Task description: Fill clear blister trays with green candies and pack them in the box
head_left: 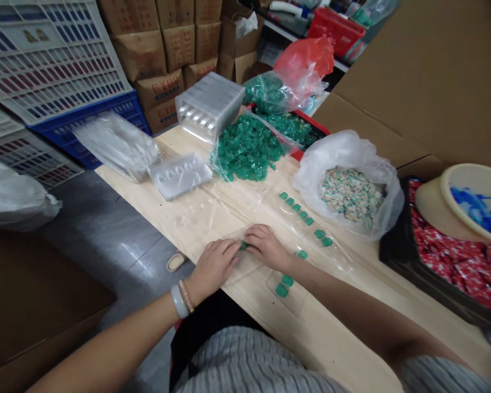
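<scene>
My left hand point(217, 263) and my right hand point(267, 249) meet over a clear plastic tray point(245, 268) at the table's near edge. Bent fingers of both hands press on the tray, thumbs partly hidden. A small green piece point(243, 245) shows between the fingertips. Right of my right wrist lies another clear tray point(297, 301) with green pieces point(282, 290) in it. Further rows of green pieces point(297, 207) sit in clear plastic beyond my right hand. A heap of green pieces point(249, 147) spills from a clear bag at the back.
A stack of clear trays point(210, 103) and a frosted tray point(180, 176) stand on the wooden table point(331, 333). On the right are a white bag point(306, 174) of small wrapped pieces, a cream tub point(429, 199) and red packets point(445, 256). Crates point(57, 54) stand left.
</scene>
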A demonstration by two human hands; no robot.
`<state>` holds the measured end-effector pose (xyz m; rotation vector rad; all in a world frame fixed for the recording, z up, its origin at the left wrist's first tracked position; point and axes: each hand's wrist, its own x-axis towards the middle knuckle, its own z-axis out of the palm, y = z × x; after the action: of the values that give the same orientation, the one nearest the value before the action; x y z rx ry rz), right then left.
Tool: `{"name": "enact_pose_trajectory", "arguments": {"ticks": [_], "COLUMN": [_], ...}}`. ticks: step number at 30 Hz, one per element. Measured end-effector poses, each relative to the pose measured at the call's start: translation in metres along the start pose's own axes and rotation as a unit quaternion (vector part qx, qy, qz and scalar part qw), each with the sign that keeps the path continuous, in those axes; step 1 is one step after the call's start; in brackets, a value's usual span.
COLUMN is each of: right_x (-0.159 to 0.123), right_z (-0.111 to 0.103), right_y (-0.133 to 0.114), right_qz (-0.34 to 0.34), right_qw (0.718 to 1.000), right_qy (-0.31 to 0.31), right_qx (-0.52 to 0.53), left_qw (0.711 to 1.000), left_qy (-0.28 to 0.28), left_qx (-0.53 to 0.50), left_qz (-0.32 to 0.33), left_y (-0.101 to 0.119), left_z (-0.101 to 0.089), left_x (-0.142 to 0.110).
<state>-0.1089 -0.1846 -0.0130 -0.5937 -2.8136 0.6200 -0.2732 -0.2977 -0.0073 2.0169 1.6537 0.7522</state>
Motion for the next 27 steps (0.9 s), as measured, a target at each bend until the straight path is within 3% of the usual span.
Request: {"name": "enact_pose_trajectory", "arguments": {"ticks": [7,13,20,24,27], "right_x": [-0.005,-0.004,-0.004,-0.004,0.029], "right_z": [0.005,0.005,0.002,-0.017,-0.038], "right_y": [0.002,0.004,0.003,0.006,0.022], "right_qz": [0.028,0.065,0.072,0.033,0.018], "right_qw": [0.997,0.988,0.99,0.993,0.992], "right_qy": [0.039,0.072,0.044,0.047,0.113], "right_qx": [0.058,0.119,0.115,0.1,0.046], "left_qw": [0.996,0.98,0.986,0.983,0.989], "left_qy": [-0.011,-0.04,-0.069,-0.053,0.053], "left_qx": [-0.062,-0.14,-0.109,-0.15,-0.09], "left_qz": [-0.059,-0.139,-0.105,-0.085,-0.102], "left_y": [0.005,0.005,0.012,0.003,-0.016], "left_z": [0.01,0.001,-0.004,-0.031,-0.064], "left_x": [0.033,0.047,0.044,0.055,0.105]}}
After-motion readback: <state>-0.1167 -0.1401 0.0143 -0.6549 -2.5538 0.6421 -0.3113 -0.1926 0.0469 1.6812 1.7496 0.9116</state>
